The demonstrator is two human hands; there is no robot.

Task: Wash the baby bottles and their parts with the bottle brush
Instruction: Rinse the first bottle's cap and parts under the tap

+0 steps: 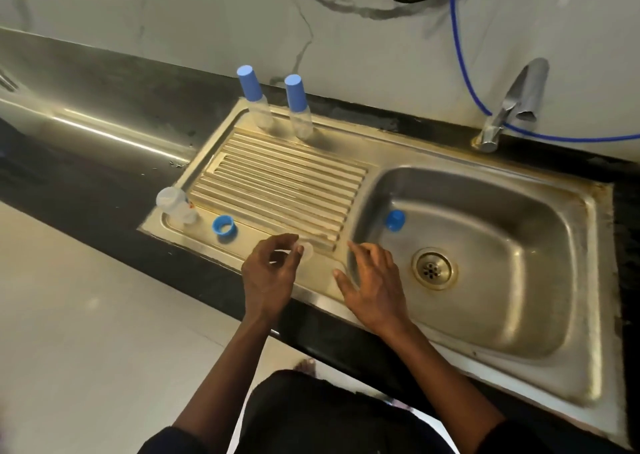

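Observation:
Two capped baby bottles (pixel 258 102) (pixel 298 107) with blue caps stand at the back of the steel drainboard (pixel 277 176). An uncapped clear bottle (pixel 175 204) stands at its front left corner, a blue collar ring (pixel 223 225) beside it. A blue cap (pixel 394 219) lies in the sink basin (pixel 485 263). My left hand (pixel 270 273) hovers over the drainboard's front edge, fingertips pinching a clear teat (pixel 306 251). My right hand (pixel 372 280) is spread flat over the basin's left rim, holding nothing. No brush is in view.
A steel tap (pixel 509 107) stands at the back right with a blue hose (pixel 464 55) looping along the marble wall. The drain (pixel 433 269) sits mid-basin. Dark counter (pixel 104 124) runs left of the sink.

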